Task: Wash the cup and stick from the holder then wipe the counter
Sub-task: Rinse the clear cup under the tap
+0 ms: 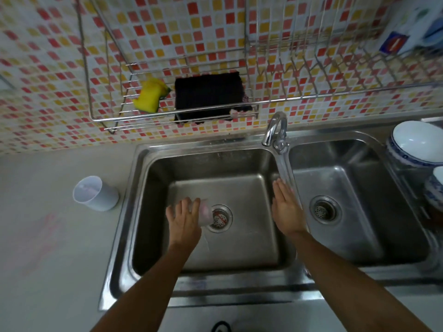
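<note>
Stainless steel makes up the double sink [143, 212], which has two basins side by side, each with one round perforated drain: one drain [220, 218] in the left basin and one drain [325, 209] in the right. One curved chrome faucet [275, 128] rises from the ridge between them. The left hand [184, 219] is down in the left basin, its fingers wrapped around one small translucent cup [205, 214], which lies tipped on its side just beside the drain; what is inside the cup is too blurred to tell. The right hand [286, 207] is flat and spread wide, holding nothing, near the right wall of the same basin. On the pale, smooth counter [48, 259] to the left of the sink stands one white cylindrical holder [96, 193], upright and well apart from the hands; its inside looks pale and nothing in it can be made out. Two wire racks hang on the mosaic-tiled wall: the left rack [167, 116] holds one yellow sponge [151, 95] and one dark, rectangular cloth [209, 98] draped over its front rail, touching neither hand. At the right edge sit two white bowls with blue patterned rims, one bowl [417, 142] behind the other bowl [435, 185].
</note>
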A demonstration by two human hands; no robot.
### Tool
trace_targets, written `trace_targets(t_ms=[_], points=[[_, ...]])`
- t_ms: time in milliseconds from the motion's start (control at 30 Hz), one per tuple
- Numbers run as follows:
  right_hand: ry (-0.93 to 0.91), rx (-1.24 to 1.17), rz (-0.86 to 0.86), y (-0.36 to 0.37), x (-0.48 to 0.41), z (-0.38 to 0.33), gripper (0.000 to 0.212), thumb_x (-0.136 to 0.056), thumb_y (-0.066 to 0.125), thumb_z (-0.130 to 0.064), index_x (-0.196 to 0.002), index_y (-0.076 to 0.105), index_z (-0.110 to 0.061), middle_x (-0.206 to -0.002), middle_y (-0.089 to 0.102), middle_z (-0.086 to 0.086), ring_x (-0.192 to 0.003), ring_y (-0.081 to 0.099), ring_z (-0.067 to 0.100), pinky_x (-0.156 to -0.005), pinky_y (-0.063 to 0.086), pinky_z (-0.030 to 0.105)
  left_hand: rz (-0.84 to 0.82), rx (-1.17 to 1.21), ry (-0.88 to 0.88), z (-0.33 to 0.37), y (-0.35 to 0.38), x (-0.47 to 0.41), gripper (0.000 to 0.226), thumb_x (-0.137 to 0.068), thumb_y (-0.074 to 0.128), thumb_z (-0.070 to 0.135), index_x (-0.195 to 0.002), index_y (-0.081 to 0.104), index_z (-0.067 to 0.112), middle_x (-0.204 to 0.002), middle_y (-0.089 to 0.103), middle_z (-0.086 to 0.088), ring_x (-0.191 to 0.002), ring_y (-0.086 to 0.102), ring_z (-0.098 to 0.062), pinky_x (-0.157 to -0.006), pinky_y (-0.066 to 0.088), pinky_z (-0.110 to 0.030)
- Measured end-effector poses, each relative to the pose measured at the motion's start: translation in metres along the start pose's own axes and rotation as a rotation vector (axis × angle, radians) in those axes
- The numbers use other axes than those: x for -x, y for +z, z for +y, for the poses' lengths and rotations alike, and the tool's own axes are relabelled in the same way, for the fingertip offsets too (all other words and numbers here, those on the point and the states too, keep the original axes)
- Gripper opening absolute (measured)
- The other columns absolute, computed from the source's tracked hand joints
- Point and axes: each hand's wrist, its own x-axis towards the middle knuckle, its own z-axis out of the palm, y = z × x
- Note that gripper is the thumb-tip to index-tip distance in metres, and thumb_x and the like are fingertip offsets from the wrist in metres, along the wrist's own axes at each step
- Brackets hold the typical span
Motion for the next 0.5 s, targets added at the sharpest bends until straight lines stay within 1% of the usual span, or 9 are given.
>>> trace_targets(t_ms=[33,100,167,200,300,333,367,433,500], points=[[-0.012,-0.052,-0.019,-0.001,0.009,-0.01,0.056,-0.089,0.059,-0.005,-0.142,0.04,-0.007,-0.15,0.037,0.012,-0.137,0.035,0.027,-0.103,0.04,0.036,-0.006,0.041,-0.022,-0.004,0.0,0.005,0.074,-0.064,0.069,0.016,-0.133,0.043,0.02,-0.123,0.049,-0.011,-0.113,0.049,-0.029,-0.101,0.033,-0.054],[-0.035,-0.149,-0.059,-0.001,0.029,-0.039,0.054,-0.093,0.054,-0.014,-0.145,0.037,-0.015,-0.154,0.03,0.005,-0.14,0.028,0.02,-0.104,0.042,0.035,-0.012,0.121,-0.058,-0.011,0.0,0.015,0.075,-0.064,0.07,0.018,-0.133,0.041,0.02,-0.126,0.048,-0.01,-0.117,0.049,-0.028,-0.106,0.029,-0.057],[-0.076,-0.257,-0.046,0.0,0.039,-0.075,0.052,-0.095,0.053,-0.017,-0.145,0.037,-0.017,-0.155,0.028,0.003,-0.14,0.029,0.019,-0.108,0.039,0.036,-0.01,0.185,-0.093,-0.02,-0.004,0.025,0.074,-0.066,0.072,0.023,-0.134,0.04,0.021,-0.13,0.047,-0.008,-0.12,0.049,-0.027,-0.11,0.025,-0.06],[-0.097,-0.326,-0.024,-0.003,0.039,-0.094,0.052,-0.095,0.053,-0.017,-0.144,0.038,-0.017,-0.156,0.026,0.003,-0.139,0.03,0.016,-0.109,0.037,0.033,0.008,0.219,-0.105,-0.025,-0.006,0.029,0.073,-0.068,0.072,0.025,-0.133,0.04,0.021,-0.131,0.047,-0.006,-0.121,0.049,-0.026,-0.111,0.023,-0.061],[-0.211,-0.488,0.102,-0.033,0.017,-0.156,0.048,-0.096,0.051,-0.018,-0.143,0.04,-0.017,-0.157,0.023,0.004,-0.137,0.023,0.001,-0.108,0.024,0.011,0.128,0.32,-0.104,-0.037,-0.017,0.038,0.074,-0.067,0.076,0.032,-0.131,0.041,0.018,-0.129,0.051,-0.008,-0.116,0.055,-0.027,-0.107,0.026,-0.065],[-0.267,-0.512,0.165,-0.049,0.005,-0.175,0.046,-0.097,0.05,-0.018,-0.142,0.042,-0.016,-0.156,0.025,0.005,-0.136,0.025,-0.001,-0.106,0.025,0.007,0.169,0.344,-0.107,-0.042,-0.022,0.039,0.075,-0.066,0.077,0.034,-0.13,0.041,0.017,-0.127,0.053,-0.009,-0.113,0.058,-0.028,-0.105,0.03,-0.066],[-0.321,-0.538,0.221,-0.067,-0.01,-0.194,0.045,-0.097,0.05,-0.017,-0.141,0.043,-0.015,-0.154,0.027,0.005,-0.137,0.029,0.003,-0.105,0.029,0.009,0.203,0.366,-0.119,-0.047,-0.028,0.04,0.077,-0.064,0.079,0.035,-0.129,0.042,0.017,-0.125,0.055,-0.01,-0.111,0.06,-0.028,-0.102,0.034,-0.066],[-0.425,-0.581,0.33,-0.105,-0.041,-0.232,0.043,-0.096,0.05,-0.014,-0.139,0.046,-0.011,-0.149,0.035,0.008,-0.133,0.04,0.014,-0.103,0.041,0.022,0.25,0.407,-0.14,-0.057,-0.042,0.038,0.077,-0.064,0.078,0.038,-0.129,0.043,0.017,-0.125,0.055,-0.01,-0.111,0.059,-0.029,-0.101,0.036,-0.065],[-0.513,-0.568,0.423,-0.138,-0.074,-0.264,0.039,-0.096,0.049,-0.011,-0.135,0.05,-0.009,-0.14,0.043,0.009,-0.125,0.048,0.018,-0.097,0.047,0.025,0.276,0.447,-0.135,-0.067,-0.059,0.034,0.072,-0.07,0.072,0.039,-0.132,0.042,0.017,-0.13,0.051,-0.008,-0.119,0.053,-0.029,-0.106,0.029,-0.061]])
